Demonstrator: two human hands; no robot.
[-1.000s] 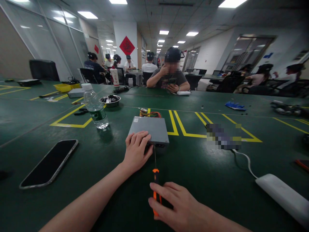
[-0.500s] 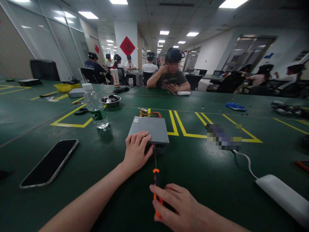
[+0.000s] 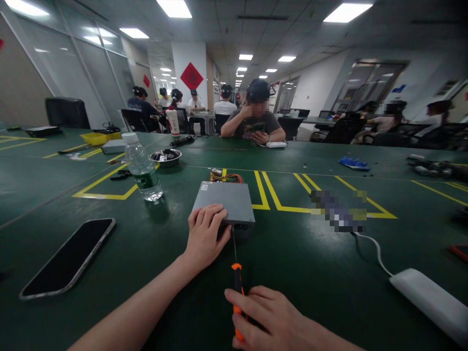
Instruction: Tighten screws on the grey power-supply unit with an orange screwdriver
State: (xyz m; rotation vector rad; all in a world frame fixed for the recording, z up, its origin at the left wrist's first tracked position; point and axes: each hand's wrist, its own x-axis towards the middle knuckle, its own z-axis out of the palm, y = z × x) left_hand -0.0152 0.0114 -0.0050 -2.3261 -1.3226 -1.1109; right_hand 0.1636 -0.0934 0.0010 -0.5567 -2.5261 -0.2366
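Note:
A grey metal box (image 3: 228, 197) with a bundle of coloured wires (image 3: 226, 178) at its far side lies on the green table (image 3: 175, 312). My left hand (image 3: 206, 234) grips the box's near left corner, fingers on top and thumb at the near side. My right hand (image 3: 265, 317) holds an orange and black screwdriver (image 3: 237, 280) by its handle. The screwdriver's shaft points away from me, and its tip meets the near face of the box, beside my left thumb. The exact contact point is too small to make out.
A water bottle (image 3: 144, 170) and a phone (image 3: 69, 256) are on the left, with a metal bowl (image 3: 166, 157) behind. To the right lie a blurred device (image 3: 336, 209) and a white power bank (image 3: 427, 302). A person (image 3: 256, 117) sits opposite.
The whole view has shifted slightly, so the table things appear a little lower. Both hands keep their holds, and the screwdriver remains at the near face of the box.

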